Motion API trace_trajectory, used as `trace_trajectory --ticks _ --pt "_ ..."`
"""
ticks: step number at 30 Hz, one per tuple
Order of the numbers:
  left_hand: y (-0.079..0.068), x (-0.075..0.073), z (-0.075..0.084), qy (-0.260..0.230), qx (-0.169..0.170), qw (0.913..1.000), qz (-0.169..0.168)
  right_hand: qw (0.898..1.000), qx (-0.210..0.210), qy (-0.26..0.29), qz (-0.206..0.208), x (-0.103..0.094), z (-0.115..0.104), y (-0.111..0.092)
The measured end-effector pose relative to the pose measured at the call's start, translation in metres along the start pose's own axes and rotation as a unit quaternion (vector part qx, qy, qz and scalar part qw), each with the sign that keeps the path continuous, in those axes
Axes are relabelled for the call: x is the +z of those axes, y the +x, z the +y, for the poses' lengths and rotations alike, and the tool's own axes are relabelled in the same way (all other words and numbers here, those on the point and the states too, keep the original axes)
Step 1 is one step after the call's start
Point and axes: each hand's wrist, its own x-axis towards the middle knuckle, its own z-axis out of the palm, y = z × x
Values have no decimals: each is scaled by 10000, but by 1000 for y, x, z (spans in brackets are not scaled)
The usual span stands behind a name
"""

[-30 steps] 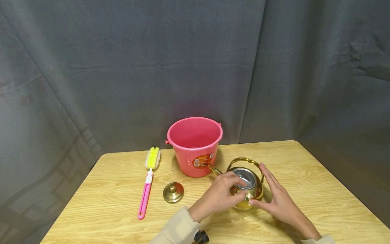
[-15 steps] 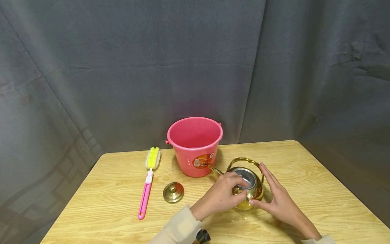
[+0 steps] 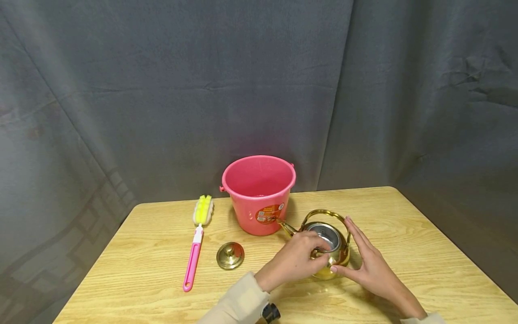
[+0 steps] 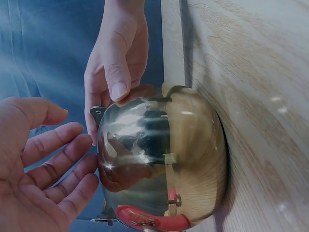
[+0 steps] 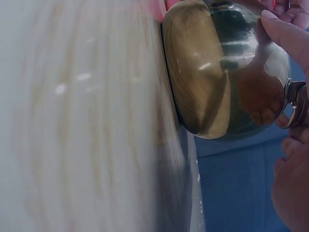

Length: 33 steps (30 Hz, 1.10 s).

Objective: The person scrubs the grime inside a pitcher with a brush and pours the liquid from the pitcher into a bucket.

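Head view: gold kettle (image 3: 341, 257) on table (image 3: 141, 261), strainer (image 3: 327, 235) visible inside | Left wrist view: strainer hidden; left hand (image 3: 297, 258), grip loose, thumb well apart | Right hand (image 3: 370, 267): fingers straight, thumb touching kettle

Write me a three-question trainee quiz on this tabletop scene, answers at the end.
1. True or false: in the head view, the brush lies to the left of the bucket.
2. Which hand has its fingertips at the opening of the kettle?
3. Where does the lid rest? A) on the kettle; B) on the table; C) in the bucket.

Key: 1. True. 2. The left hand. 3. B.
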Motion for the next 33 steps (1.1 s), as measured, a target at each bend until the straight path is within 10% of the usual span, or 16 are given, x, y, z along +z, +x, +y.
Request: trace_trajectory --ticks 33 --pt "7 8 -3 172 149 9996 -195 9999 -128 -99 -43 -3 -1 0"
